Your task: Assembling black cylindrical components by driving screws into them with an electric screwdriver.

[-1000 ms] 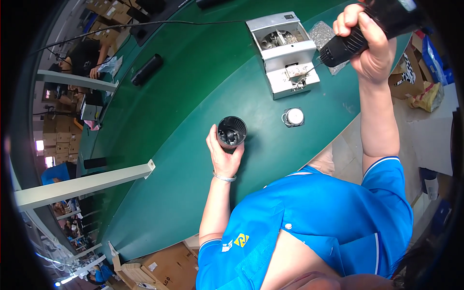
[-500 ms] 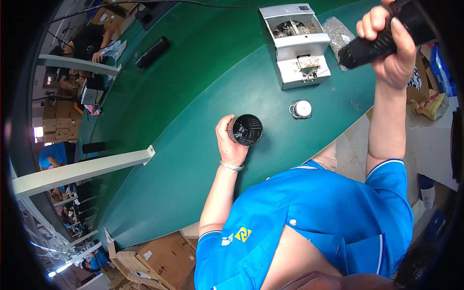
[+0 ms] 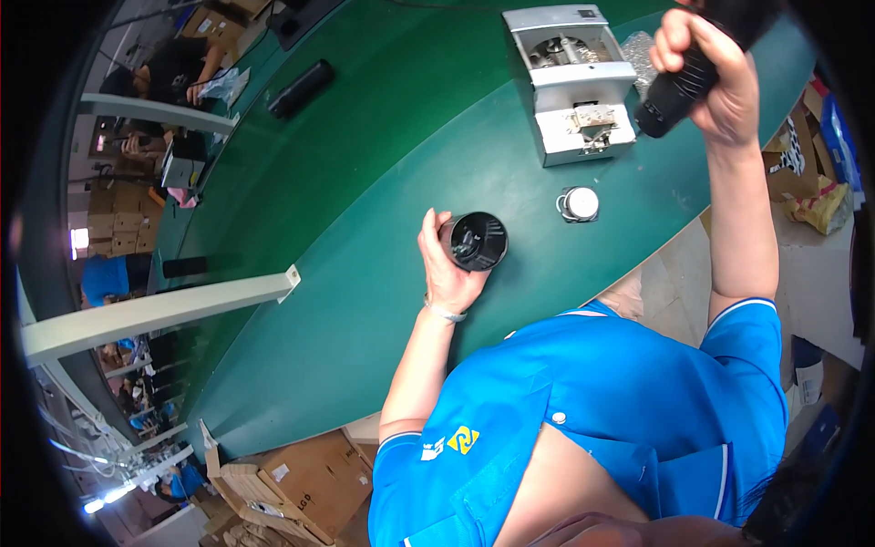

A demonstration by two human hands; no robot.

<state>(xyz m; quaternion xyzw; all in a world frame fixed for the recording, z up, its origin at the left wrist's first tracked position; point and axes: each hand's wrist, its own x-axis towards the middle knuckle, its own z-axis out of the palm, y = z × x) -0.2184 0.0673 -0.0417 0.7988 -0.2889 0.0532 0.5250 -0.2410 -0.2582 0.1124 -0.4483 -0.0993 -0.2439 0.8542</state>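
Note:
My left hand (image 3: 449, 272) is wrapped around a black cylindrical housing (image 3: 493, 259), keeping it on or just above the green table with its open end up. Small parts inside are too dark to make out. In my right hand (image 3: 726, 87), raised at the upper right, is a black electric screwdriver (image 3: 679, 96), gripped around its body. Its nose points down and left, close to the front of a grey screw feeder (image 3: 583, 77). A small round white part on a dark base (image 3: 580, 204), with a wire loop at its side, lies between the housing and the feeder.
A clear bag of screws (image 3: 640, 56) lies behind the feeder. A black cylinder (image 3: 302, 89) rests on the far table side. A pale metal beam (image 3: 164, 319) crosses at left. Cardboard boxes (image 3: 310, 483) stand below the edge. Other people work at the far left.
The screwdriver has come closer to the front of the screw feeder, its nose tilting further down. The whole view has shifted slightly. My left hand still holds the housing in nearly the same place.

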